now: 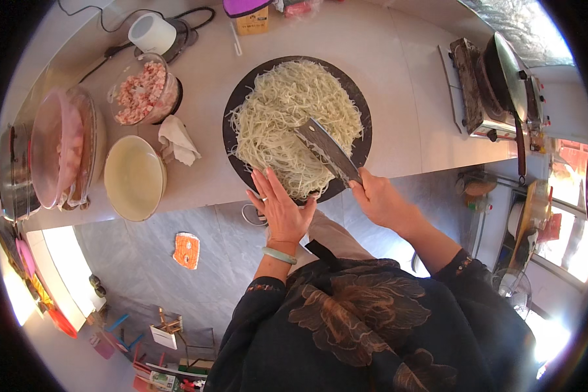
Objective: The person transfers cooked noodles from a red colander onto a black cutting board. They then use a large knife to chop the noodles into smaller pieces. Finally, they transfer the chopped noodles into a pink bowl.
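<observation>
A wide heap of pale green vegetable shreds (294, 112) covers most of a round black cutting board (366, 134). My right hand (379, 196) grips the handle of a cleaver (328, 149), whose dark blade lies across the heap and points up and left. Flat, with its fingers spread, my left hand (281, 206) touches the near edge of the heap. A ring and a pale green bangle are on that hand and wrist. What lies under the blade is hidden.
Left of the board are a crumpled white cloth (178, 139), an empty cream bowl (134, 179) and a glass bowl of diced meat (142, 93). A pink strainer (56, 147) stands farther left. At the right is a gas stove (470, 88) with a wok (507, 73).
</observation>
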